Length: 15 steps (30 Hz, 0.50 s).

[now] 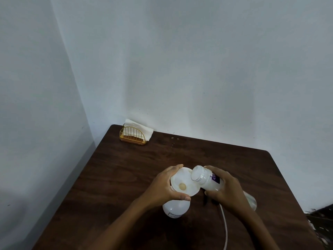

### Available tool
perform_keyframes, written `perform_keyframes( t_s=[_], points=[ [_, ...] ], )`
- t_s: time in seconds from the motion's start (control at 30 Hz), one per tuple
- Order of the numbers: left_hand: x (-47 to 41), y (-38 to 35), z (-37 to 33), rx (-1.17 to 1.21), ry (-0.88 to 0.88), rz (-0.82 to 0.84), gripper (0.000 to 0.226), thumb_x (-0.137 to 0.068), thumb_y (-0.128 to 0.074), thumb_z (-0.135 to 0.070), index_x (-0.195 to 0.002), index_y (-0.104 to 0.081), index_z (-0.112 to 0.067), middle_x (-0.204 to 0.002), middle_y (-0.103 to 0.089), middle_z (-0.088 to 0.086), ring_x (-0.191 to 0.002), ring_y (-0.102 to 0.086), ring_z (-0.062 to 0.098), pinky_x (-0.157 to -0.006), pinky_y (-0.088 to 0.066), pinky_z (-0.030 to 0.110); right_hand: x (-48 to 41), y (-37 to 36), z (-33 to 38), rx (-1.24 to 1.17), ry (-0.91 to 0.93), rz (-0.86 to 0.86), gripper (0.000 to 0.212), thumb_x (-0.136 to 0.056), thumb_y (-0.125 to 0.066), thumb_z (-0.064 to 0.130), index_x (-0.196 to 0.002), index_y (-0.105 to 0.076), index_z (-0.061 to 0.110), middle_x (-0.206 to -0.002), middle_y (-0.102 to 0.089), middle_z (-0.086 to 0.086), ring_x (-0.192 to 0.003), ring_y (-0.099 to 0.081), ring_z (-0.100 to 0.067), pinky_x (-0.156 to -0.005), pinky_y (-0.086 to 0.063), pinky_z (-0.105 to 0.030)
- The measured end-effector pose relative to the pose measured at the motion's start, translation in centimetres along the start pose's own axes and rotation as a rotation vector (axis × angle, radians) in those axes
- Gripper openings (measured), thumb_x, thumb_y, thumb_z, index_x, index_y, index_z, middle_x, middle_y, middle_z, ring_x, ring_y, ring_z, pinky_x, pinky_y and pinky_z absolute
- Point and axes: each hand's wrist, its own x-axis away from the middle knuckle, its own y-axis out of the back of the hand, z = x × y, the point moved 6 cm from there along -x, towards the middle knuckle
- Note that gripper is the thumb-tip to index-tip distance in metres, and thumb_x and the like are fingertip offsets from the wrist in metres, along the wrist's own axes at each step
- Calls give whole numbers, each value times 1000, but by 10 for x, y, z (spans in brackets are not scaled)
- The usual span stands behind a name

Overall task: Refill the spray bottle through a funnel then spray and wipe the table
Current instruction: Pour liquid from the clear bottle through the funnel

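Note:
A white funnel (182, 183) sits in the neck of a white spray bottle (175, 208) standing on the dark wooden table (126, 177). My left hand (165, 186) wraps around the funnel's rim and holds it. My right hand (225, 192) grips a clear plastic bottle (203, 177) with a purple label, tilted with its open mouth over the funnel's right edge. A thin white tube (225, 230), with a dark part at its top, lies on the table below my right hand.
A gold wire napkin holder (132, 136) with white napkins stands at the table's far left corner against the wall. A few pale spots (173, 139) mark the tabletop near the back edge. White walls close in behind and to the left.

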Motion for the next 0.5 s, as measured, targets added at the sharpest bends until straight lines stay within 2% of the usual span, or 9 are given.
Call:
perform_keyframes(
  t_s=[0.07,0.17,0.27,0.37,0.43,0.5],
  points=[
    [0,0,0,-3,-1,3,97,-59,-82,-48,-140,-33,-28,-137,-42,-12,-123,-42,5,-102,-41,27,0,1,1,9,-1,-4,63,-53,-73,38,-112,-52,37,-99,-53,27,-94,-52,-2,-90,-46,-44],
    [1,0,1,-4,-1,1,97,-59,-82,-48,-140,-33,-28,-137,-42,-13,-123,-42,5,-100,-40,25,0,1,3,16,-3,-1,62,-58,-79,25,-111,-51,39,-97,-52,27,-92,-52,-3,-90,-46,-46],
    [0,0,2,0,2,2,96,-60,-82,-46,-140,-34,-28,-137,-42,-13,-123,-42,4,-100,-40,24,-1,1,4,43,11,-3,62,-59,-79,22,-111,-50,40,-95,-53,26,-92,-53,-7,-89,-46,-46],
    [1,1,1,3,-2,-2,94,-61,-83,-43,-140,-34,-27,-130,-40,-19,-121,-41,3,-93,-38,13,-1,0,3,69,15,5,63,-61,-80,19,-113,-50,39,-96,-53,23,-92,-52,-8,-90,-46,-47],
    [1,1,2,11,2,-5,94,-61,-83,-42,-140,-35,-27,-129,-41,-19,-121,-41,2,-90,-36,9,0,0,4,65,14,8,62,-58,-75,34,-115,-53,36,-96,-54,23,-91,-52,-7,-89,-46,-45],
    [1,1,3,23,11,-6,96,-60,-84,-43,-141,-34,-27,-135,-41,-16,-123,-40,2,-94,-37,13,0,1,7,66,26,7,65,-52,-63,50,-114,-53,38,-95,-53,27,-90,-52,-4,-87,-45,-41]
  ],
)
